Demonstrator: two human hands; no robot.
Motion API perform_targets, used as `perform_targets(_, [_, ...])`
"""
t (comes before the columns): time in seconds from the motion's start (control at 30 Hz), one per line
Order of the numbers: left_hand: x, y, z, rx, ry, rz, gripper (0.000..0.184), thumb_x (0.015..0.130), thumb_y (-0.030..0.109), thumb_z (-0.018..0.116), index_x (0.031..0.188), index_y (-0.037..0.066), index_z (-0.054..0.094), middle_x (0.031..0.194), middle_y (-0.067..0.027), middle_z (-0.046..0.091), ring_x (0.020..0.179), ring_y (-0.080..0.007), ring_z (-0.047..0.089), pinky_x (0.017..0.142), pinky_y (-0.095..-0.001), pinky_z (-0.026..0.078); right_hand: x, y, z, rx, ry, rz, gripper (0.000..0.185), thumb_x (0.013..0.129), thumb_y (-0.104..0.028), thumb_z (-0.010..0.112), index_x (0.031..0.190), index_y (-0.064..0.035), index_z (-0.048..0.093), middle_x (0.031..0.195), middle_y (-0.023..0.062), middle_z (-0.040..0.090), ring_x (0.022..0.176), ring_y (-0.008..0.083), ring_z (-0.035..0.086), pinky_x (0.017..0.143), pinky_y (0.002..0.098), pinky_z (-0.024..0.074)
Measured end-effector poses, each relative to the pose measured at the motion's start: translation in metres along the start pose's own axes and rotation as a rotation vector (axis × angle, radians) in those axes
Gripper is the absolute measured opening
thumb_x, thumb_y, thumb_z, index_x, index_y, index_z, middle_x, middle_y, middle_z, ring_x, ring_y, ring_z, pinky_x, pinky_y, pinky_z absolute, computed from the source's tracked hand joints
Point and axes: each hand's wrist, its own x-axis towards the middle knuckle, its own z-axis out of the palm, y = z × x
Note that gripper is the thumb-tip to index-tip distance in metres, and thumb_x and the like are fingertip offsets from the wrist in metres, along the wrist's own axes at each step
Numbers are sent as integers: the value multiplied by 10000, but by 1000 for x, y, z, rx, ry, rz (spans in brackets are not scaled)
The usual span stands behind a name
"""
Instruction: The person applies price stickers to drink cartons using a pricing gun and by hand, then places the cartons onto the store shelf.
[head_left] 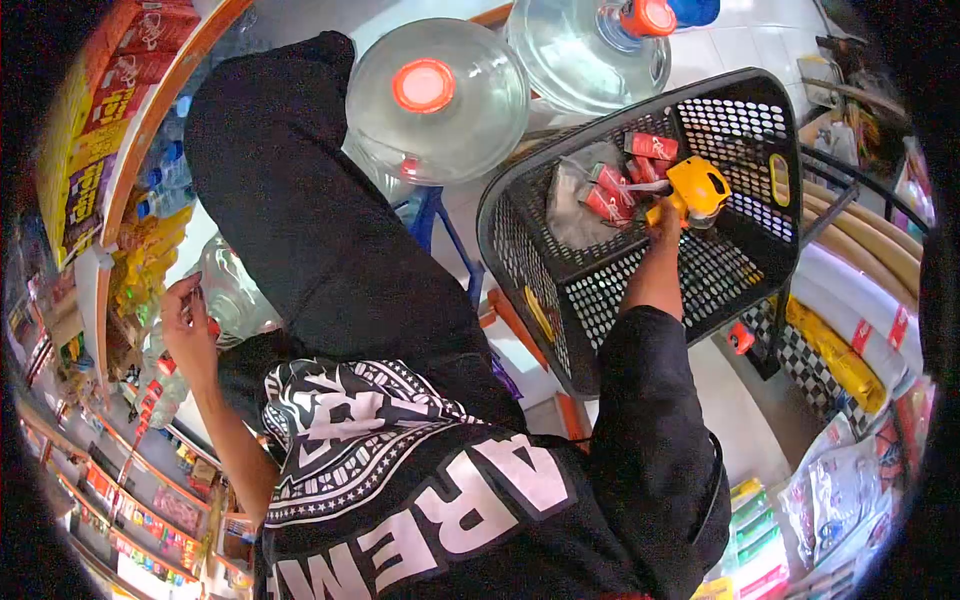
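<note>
My right hand is closed around the handle of a yellow price label gun, inside a black perforated plastic basket. Beside the gun lie several small red packs with white lettering, partly on crumpled clear plastic wrap. Off to the left, my left hand is raised with its fingers curled in. Whatever may be between those fingers cannot be made out. Near that hand is a clear plastic container, partly hidden by my leg.
Two large water jugs with orange caps, one nearer and one farther, stand beyond my knee. Stocked shelves line the left side. Rolled sheets and packaged goods are on the right.
</note>
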Motion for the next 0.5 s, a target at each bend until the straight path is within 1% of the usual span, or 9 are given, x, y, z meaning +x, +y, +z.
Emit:
perform_targets(0.17, [-2, 5, 0, 84, 29, -21, 211, 822, -11, 509, 1012, 25, 593, 985, -93, 574, 914, -185, 547, 788, -282, 439, 8, -7, 16, -78, -15, -119, 346, 659, -17, 644, 974, -99, 529, 764, 12, 546, 656, 195, 556, 568, 312, 464])
perform_targets(0.2, [-3, 2, 0, 61, 40, -29, 209, 821, -10, 512, 1009, 28, 595, 983, -91, 574, 913, -187, 548, 787, -282, 441, 8, -6, 17, -135, 54, -158, 337, 657, -27, 647, 967, -91, 532, 757, 13, 547, 641, 190, 552, 557, 309, 458])
perform_targets(0.27, [-4, -3, 1, 8, 70, -45, 205, 819, -7, 518, 1002, 36, 599, 978, -85, 572, 912, -189, 550, 787, -283, 444, -20, -16, 36, -245, 185, -249, 321, 655, -47, 653, 953, -74, 537, 745, 13, 550, 611, 181, 542, 534, 304, 448])
perform_targets(0.3, [-4, -5, 0, -3, 84, -50, 205, 819, -7, 518, 1002, 36, 599, 978, -85, 572, 912, -189, 550, 787, -283, 444, -27, -20, 37, -247, 174, -262, 321, 655, -47, 653, 953, -74, 537, 745, 13, 550, 611, 181, 542, 534, 304, 448])
perform_targets(0.37, [-5, -6, -1, -23, 91, 7, 200, 815, -1, 525, 996, 40, 601, 977, -87, 571, 913, -195, 554, 784, -285, 449, -46, -26, 28, -419, 213, -415, 300, 660, -123, 682, 922, -48, 557, 726, 15, 552, 597, 161, 527, 515, 299, 433])
perform_targets(0.43, [-6, -5, 2, -49, 146, 22, 197, 814, 2, 528, 992, 41, 602, 977, -88, 571, 913, -197, 556, 782, -287, 451, 4, -34, -44, -1144, 293, -635, 309, 659, -212, 713, 870, -27, 584, 712, 21, 556, 597, 152, 515, 521, 301, 434])
perform_targets(0.47, [-5, -5, 5, -114, 104, 4, 205, 802, -5, 534, 990, 41, 602, 975, -91, 570, 909, -198, 558, 774, -286, 456, -60, -50, -17, -889, 260, -653, 352, 701, -306, 694, 878, -12, 612, 759, 43, 594, 657, 168, 548, 579, 302, 452])
perform_targets(0.5, [-2, -5, 6, -174, 67, -8, 213, 790, -12, 541, 987, 41, 602, 973, -95, 569, 905, -200, 560, 765, -286, 460, -143, -68, 12, -942, 309, -678, 414, 741, -374, 652, 922, -3, 624, 830, 70, 624, 726, 185, 569, 628, 305, 467])
